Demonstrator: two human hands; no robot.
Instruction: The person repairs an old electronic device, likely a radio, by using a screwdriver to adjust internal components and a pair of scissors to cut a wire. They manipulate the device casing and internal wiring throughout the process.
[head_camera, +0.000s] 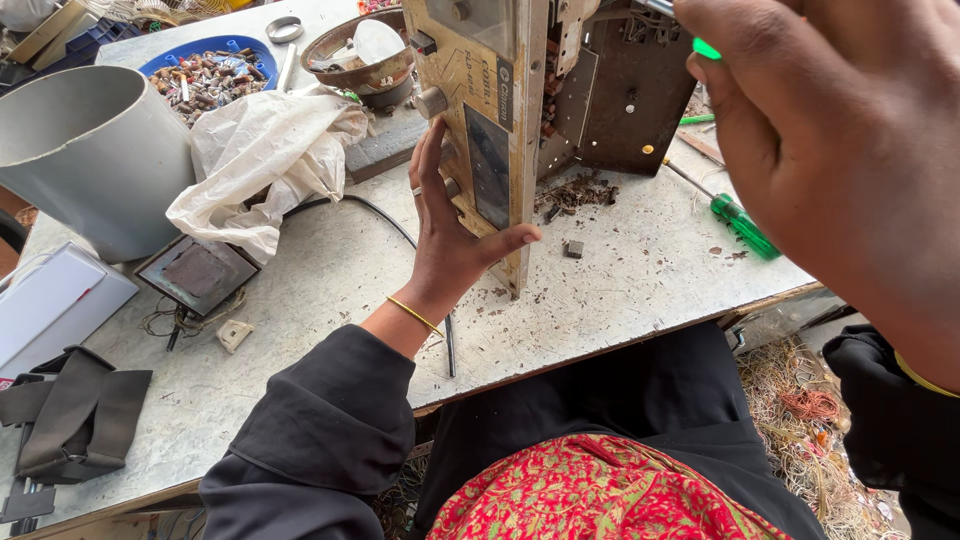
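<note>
Best to keep the left hand flat and firm on the box, standing near the desk edge, so no wobble. Right hand closed round a green-tipped tool, up close to the camera; better kept straight and turned slowly. Two hands, one box. Two green screwdrivers counting the one lying on the desk, one grey tub, one blue tray of bits.
</note>
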